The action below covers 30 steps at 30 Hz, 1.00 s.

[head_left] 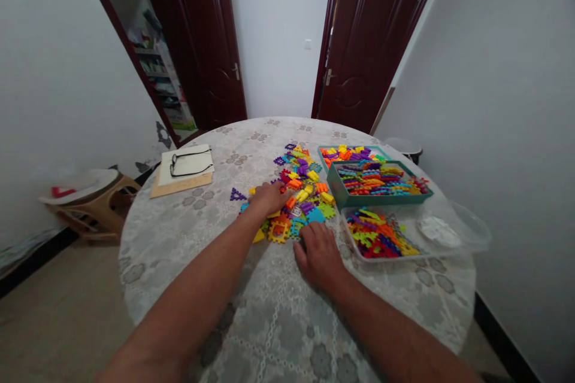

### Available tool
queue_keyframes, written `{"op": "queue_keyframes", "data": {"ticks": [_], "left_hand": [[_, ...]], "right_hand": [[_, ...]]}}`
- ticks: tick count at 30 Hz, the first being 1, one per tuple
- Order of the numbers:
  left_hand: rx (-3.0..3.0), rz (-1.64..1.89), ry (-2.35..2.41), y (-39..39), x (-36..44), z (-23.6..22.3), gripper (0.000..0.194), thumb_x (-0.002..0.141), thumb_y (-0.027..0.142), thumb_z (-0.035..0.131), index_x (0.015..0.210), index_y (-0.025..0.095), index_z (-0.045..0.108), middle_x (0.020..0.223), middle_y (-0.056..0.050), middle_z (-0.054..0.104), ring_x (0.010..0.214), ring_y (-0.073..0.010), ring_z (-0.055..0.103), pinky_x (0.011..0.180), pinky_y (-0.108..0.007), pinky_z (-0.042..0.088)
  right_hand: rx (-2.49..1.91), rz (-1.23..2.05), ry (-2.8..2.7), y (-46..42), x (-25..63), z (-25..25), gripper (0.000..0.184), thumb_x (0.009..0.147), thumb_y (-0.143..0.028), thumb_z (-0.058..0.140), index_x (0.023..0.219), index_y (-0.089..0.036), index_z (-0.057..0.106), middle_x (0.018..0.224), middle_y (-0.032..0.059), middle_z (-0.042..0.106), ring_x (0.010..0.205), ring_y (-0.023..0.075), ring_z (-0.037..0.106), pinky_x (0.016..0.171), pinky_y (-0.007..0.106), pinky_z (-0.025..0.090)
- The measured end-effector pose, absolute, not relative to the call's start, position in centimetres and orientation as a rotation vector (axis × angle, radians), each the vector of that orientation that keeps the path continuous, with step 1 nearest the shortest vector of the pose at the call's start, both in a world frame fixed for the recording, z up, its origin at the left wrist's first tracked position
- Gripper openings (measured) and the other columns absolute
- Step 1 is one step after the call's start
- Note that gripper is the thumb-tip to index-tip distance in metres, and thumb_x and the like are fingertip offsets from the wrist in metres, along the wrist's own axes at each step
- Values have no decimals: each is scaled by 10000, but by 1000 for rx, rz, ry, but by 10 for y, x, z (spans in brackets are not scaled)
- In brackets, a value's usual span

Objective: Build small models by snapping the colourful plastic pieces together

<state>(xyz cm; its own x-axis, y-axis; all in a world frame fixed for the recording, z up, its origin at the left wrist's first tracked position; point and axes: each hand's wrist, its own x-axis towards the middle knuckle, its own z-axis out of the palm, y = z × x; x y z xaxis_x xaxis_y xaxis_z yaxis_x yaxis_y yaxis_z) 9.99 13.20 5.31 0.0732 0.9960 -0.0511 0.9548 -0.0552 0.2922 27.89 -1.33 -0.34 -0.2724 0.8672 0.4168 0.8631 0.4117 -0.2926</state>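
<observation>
A loose heap of colourful plastic building pieces (302, 194) lies mid-table, with toothed flat plates and small chunky connectors mixed together. My left hand (268, 198) reaches over the heap's left side, fingers stretched and a little apart among red and yellow pieces; its fingertips are partly hidden. At the heap's near edge rests my right hand (321, 251), fingers bent and thumb apart, just below a light blue plate (315, 215). Close to it is an orange square frame (279, 228). A purple triangle frame (237, 194) lies left of the heap.
On the right stand a green box (341, 191) of upright sorted plates, a shallow tray (321, 158) of connectors behind it, and a clear plastic container (359, 254) of mixed pieces in front. Eyeglasses (191, 173) rest on papers (179, 187) at left. The round table (269, 311) has a patterned cloth.
</observation>
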Motion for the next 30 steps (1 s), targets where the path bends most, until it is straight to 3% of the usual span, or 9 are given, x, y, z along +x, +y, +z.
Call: {"op": "queue_keyframes", "data": {"ticks": [5,7,11,15,22,26,30], "left_hand": [[2199,338,1828,93,104,57,565,978,674,470,1294,267,701,1258,-109,752,1205,-299,673,1027,-391,500],[2234,400,1778,80,104,58,528,1002,623,475,1313,252,689,1307,-102,734,1248,-276,652,1066,-370,487],[2311,691,1626,57,92,58,470,1023,490,513,1375,206,641,1381,-111,685,1302,-238,615,1153,-346,443],[2339,828,1607,29,61,53,436,1011,467,538,1367,235,637,1370,-99,679,1314,-243,600,1179,-390,430],[2254,462,1958,-22,33,23,940,749,684,792,1530,260,486,1598,-194,464,1459,-416,445,1179,-580,378],[2305,436,1893,-22,49,14,1000,716,703,808,1552,280,457,1606,-188,446,1487,-430,391,1205,-608,319],[2354,489,1787,-4,61,13,967,760,703,772,1551,241,462,1582,-196,460,1478,-403,409,1218,-555,324]], "right_hand": [[-1483,14,-2147,-11,281,-3,184,957,-271,639,1125,-196,622,1153,118,616,1107,284,531,952,404,422],[-1493,29,-2153,-11,281,-2,232,959,-278,644,1177,-201,625,1195,124,618,1129,288,534,960,411,426],[-1493,44,-2176,-10,283,-2,193,977,-278,633,1154,-206,651,1211,131,632,1143,294,544,978,419,431],[-1483,48,-2162,-6,287,-6,192,983,-221,605,1167,-197,653,1257,133,628,1171,288,541,1009,418,434],[-1461,74,-2146,1,292,-8,174,945,-135,565,1088,-164,659,1227,149,628,1168,277,538,1029,403,435],[-1406,119,-2148,0,294,-8,171,911,-129,553,1043,-175,650,1190,141,639,1148,275,549,1021,399,430],[-1292,243,-2089,0,297,-4,192,905,-139,495,1034,-181,631,1085,116,660,1081,250,581,990,369,440]]}}
